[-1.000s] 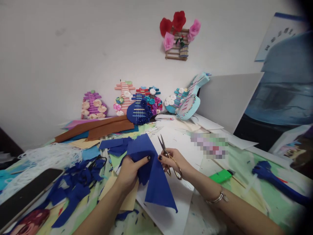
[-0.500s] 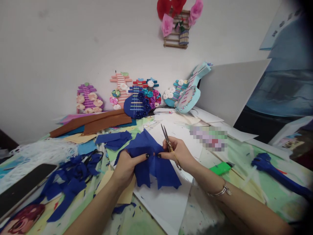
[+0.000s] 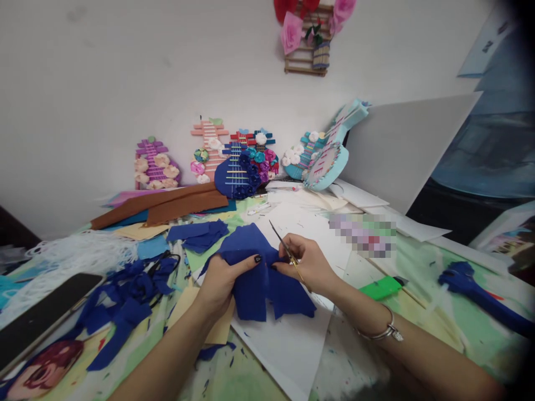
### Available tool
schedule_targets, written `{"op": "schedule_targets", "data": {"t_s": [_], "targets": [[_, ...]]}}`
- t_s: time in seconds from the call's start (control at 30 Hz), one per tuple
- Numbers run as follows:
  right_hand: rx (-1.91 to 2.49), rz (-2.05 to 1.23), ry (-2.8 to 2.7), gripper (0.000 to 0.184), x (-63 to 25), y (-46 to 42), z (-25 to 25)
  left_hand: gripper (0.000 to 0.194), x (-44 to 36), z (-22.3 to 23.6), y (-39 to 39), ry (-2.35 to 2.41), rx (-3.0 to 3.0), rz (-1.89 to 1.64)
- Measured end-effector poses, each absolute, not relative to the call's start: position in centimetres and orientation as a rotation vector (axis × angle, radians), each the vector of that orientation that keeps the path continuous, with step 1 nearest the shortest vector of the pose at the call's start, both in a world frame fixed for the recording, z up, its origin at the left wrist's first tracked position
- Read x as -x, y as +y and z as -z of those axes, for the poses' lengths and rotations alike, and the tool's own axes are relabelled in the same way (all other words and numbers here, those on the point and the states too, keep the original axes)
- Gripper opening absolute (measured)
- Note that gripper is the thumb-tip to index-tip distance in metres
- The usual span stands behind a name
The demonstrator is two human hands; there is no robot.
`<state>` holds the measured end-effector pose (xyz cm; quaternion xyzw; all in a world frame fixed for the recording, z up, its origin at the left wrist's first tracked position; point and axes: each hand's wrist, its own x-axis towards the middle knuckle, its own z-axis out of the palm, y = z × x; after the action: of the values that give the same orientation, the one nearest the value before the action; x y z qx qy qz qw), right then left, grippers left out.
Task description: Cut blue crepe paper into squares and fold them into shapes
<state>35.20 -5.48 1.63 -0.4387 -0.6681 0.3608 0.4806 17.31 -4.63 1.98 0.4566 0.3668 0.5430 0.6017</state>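
A dark blue sheet of crepe-like paper (image 3: 253, 292) hangs in folds between my hands, its lower edge cut into flaps. My left hand (image 3: 220, 278) is closed on its left part, the thumb pressed on top. In my right hand (image 3: 311, 264) lies a pair of slim scissors (image 3: 287, 250) with gold handles, blades pointing up and left and looking closed. The thumb and fingers of that same hand also pinch the sheet's right edge. Beneath the sheet is white paper (image 3: 284, 351) on the table.
Blue strips (image 3: 125, 312) and a phone (image 3: 50, 312) lie at left, near white shredded strands (image 3: 83, 262). A green cutter (image 3: 381, 288) and a blue glue gun (image 3: 480, 289) lie at right. Decorated instrument-shaped crafts (image 3: 234, 178) lean along the wall behind brown sheets (image 3: 167, 206).
My hands have moved slightly apart at the sheet's middle, and its flaps hang differently. The scissors have tilted further left. The whole view has shifted a little.
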Motion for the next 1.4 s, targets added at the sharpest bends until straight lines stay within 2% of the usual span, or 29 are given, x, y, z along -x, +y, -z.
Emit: {"op": "schedule_targets", "data": {"t_s": [0.4, 0.97, 1.4], "targets": [[1.080, -0.772, -1.666, 0.019, -35.49, -5.40, -1.64, 0.023, -17.24, -1.81, -4.71, 0.844, -1.050, -1.225], [1.089, -0.611, -1.724, 0.016, -35.81, -5.16, -1.30, 0.027, -17.07, -1.67, -4.64, 0.850, -1.053, -1.188], [1.126, -0.581, -1.734, 0.015, -35.86, -4.93, -1.27, 0.036, -16.96, -1.63, -4.27, 0.881, -1.050, -1.175]]}}
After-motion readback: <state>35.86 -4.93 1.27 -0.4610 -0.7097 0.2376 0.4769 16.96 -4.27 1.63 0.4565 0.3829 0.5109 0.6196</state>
